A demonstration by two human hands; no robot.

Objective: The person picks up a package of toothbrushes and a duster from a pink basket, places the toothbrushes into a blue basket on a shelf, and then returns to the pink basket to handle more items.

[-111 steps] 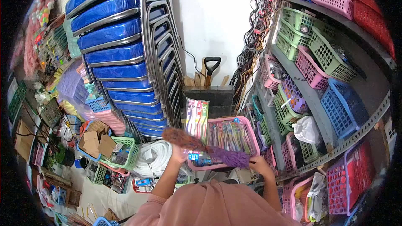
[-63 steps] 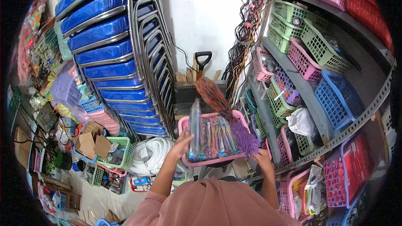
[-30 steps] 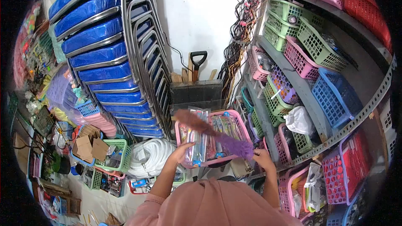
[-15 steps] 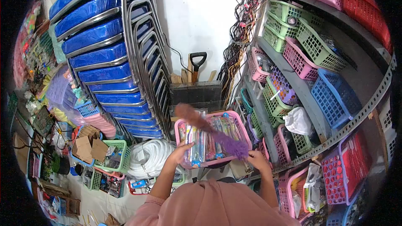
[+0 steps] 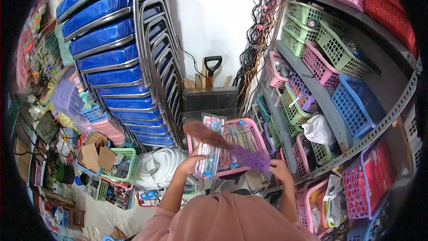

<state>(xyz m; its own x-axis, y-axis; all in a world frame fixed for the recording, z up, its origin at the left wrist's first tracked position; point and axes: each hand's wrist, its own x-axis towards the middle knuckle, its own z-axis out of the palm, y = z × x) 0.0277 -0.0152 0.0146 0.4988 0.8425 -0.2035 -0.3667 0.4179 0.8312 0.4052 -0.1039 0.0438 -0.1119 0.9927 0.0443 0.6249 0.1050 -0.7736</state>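
Note:
In front of me a pink plastic basket (image 5: 259, 135) holds several clear packets of slim, colourful items that I cannot make out. My left hand (image 5: 191, 163) grips one such packet (image 5: 207, 164) by its left edge, tilted up over the left part of the basket. Closed near the purple end of a fluffy duster (image 5: 249, 157) is my right hand (image 5: 278, 169); its grip on the handle is mostly hidden. The duster lies slantwise over basket and packet, its orange-brown end at the upper left, slightly blurred.
Stacked blue chairs (image 5: 111, 67) rise on the left, beside a coil of white hose (image 5: 161, 168). Metal shelves (image 5: 307, 87) with plastic baskets curve along the right. Behind the pink basket stand a dark box (image 5: 209, 100) and a black-handled tool (image 5: 214, 64).
The packet in my left hand has come up and now stands out from the others. The duster has shifted slightly down and right with my right hand.

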